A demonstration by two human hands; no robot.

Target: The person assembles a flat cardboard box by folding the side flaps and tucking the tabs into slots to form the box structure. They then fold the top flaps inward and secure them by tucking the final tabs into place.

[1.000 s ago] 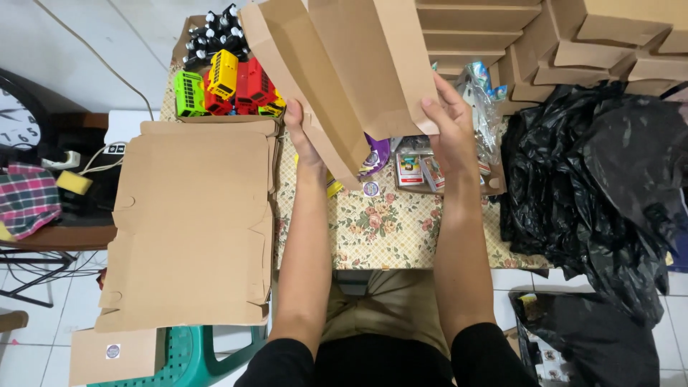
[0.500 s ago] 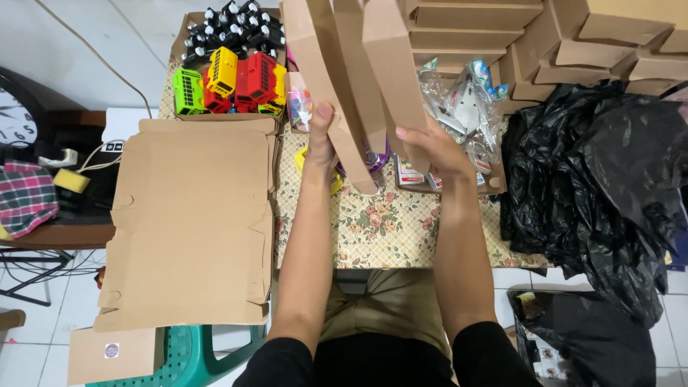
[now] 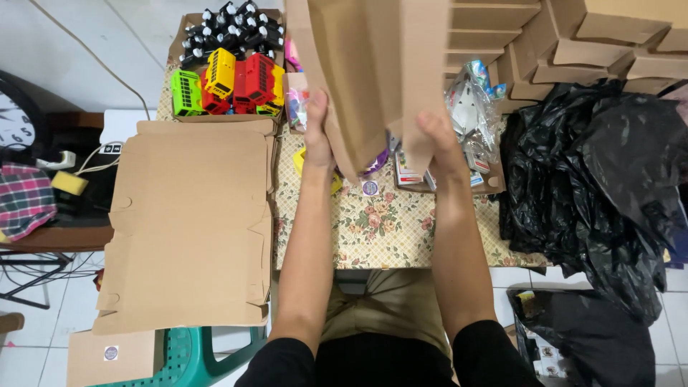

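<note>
Here a brown cardboard box blank (image 3: pixel 373 72) is held up above the flowered tablecloth (image 3: pixel 387 226), half folded, with its panels standing nearly upright. The left hand (image 3: pixel 317 132) is closed on its left panel and the right hand (image 3: pixel 438 140) is pressed on its right panel, fingers behind the board, so the sides appear to be pushed toward each other; such a grip probably keeps the folds from opening again.

Under the blank, small packets and a round sticker (image 3: pixel 370 188) are lying on the cloth, partly hidden by the cardboard. At the left a flat unfolded cardboard sheet (image 3: pixel 190 222) is resting over a green plastic stool (image 3: pixel 186 355). Behind it, coloured toy buses (image 3: pixel 226 86) are packed in an open carton. At the right, black plastic bags (image 3: pixel 602 186) are heaped, and folded boxes (image 3: pixel 573 36) are stacked behind.
</note>
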